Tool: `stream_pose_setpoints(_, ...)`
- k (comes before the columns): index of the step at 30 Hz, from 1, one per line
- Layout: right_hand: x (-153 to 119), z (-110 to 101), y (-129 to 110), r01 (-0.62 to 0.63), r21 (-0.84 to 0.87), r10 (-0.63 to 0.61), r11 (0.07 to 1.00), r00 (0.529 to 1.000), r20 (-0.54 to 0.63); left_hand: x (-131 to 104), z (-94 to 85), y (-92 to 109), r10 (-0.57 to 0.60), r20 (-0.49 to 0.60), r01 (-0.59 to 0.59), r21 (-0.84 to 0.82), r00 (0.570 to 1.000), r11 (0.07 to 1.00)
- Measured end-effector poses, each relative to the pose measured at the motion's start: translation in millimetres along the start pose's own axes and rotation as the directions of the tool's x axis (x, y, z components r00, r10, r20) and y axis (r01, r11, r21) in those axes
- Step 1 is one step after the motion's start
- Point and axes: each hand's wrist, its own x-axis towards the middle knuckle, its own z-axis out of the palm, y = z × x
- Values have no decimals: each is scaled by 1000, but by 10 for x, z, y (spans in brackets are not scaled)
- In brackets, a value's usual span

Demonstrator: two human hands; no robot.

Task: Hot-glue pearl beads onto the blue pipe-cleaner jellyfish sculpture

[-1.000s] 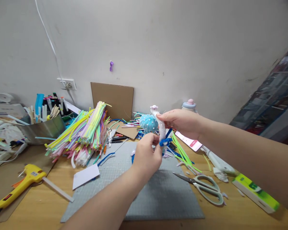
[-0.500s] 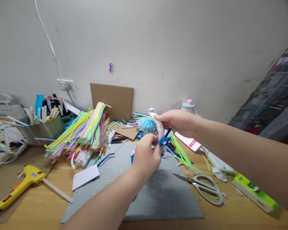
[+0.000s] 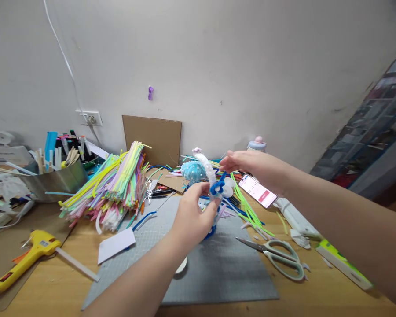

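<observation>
My left hand (image 3: 195, 209) grips a pipe-cleaner craft piece around its middle. A white curved stem (image 3: 207, 167) rises from it, with a small pale pink tip. A dark blue flower (image 3: 217, 187) sits at the stem's base, and its lower part is blue with pale bits, partly hidden by my fingers. Just behind, a light blue domed ball (image 3: 193, 170) with white dots shows; I cannot tell whether it is joined to the stem. My right hand (image 3: 244, 162) is held to the right of the stem, fingers stretched out, touching nothing.
A grey cutting mat (image 3: 231, 277) lies below. Scissors (image 3: 277, 255) and a phone (image 3: 258, 191) are to the right. On the left are a pipe-cleaner heap (image 3: 115, 189), a yellow glue gun (image 3: 29, 255), a white card (image 3: 116, 245) and a metal tub (image 3: 56, 182) of sticks.
My right hand has let go of the white stem and drawn slightly away to the right. The craft piece has shifted a little left in view, and its blue flower now faces me.
</observation>
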Motion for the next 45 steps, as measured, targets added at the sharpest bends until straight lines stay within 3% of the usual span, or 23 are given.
stream_pose_setpoints(2, -92, -107, 186, 18, 15, -16, 1000, 995, -99, -84, -96, -18, 5, -48, -6, -38, 999, 999)
stream_pose_setpoints(4, -220, -165, 462, 12, 68, -2, 998, 988, -156, -142, -205, -89, 14, -176, -31, -94, 984, 995)
stream_pose_setpoints(6, -382, -132, 783, -115, 281, 160, 953, 976, -145, -136, -308, -247, -42, -364, -23, -171, 931, 985)
stream_pose_setpoints(8, -559, -1, 1086, -212, 509, 298, 835, 950, -93, -64, -381, -499, -251, -476, 109, -306, 843, 946)
stream_pose_setpoints(9, -646, 93, 1213, -264, 592, 360, 762, 932, -47, -14, -400, -649, -427, -435, 249, -408, 793, 878)
stream_pose_setpoints(12, -858, 424, 1471, -384, 739, 488, 554, 869, 86, 106, -378, -1105, -648, -242, 489, -484, 722, 726)
stream_pose_setpoints(15, -953, 709, 1578, -429, 785, 522, 446, 838, 161, 115, -280, -1407, -778, -51, 653, -510, 627, 560)
stream_pose_setpoints(17, -947, 835, 1614, -431, 809, 525, 399, 831, 184, 80, -218, -1494, -805, 57, 707, -517, 591, 482)
stream_pose_setpoints(21, -843, 948, 1661, -401, 839, 549, 368, 822, 152, 18, -160, -1517, -787, 211, 747, -524, 580, 410)
stream_pose_setpoints(24, -748, 965, 1678, -379, 845, 557, 377, 822, 120, -4, -164, -1513, -776, 247, 754, -523, 580, 397)
stream_pose_setpoints(30, -558, 966, 1708, -337, 849, 558, 407, 828, 60, -78, -240, -1462, -809, 191, 761, -508, 555, 403)
stream_pose_setpoints(36, -326, 963, 1737, -319, 841, 554, 438, 832, 27, -200, -308, -1256, -833, 125, 753, -514, 539, 411)
stream_pose_setpoints(45, 2, 940, 1789, -279, 822, 539, 497, 842, -40, -329, -257, -1010, -854, 136, 778, -503, 501, 376)
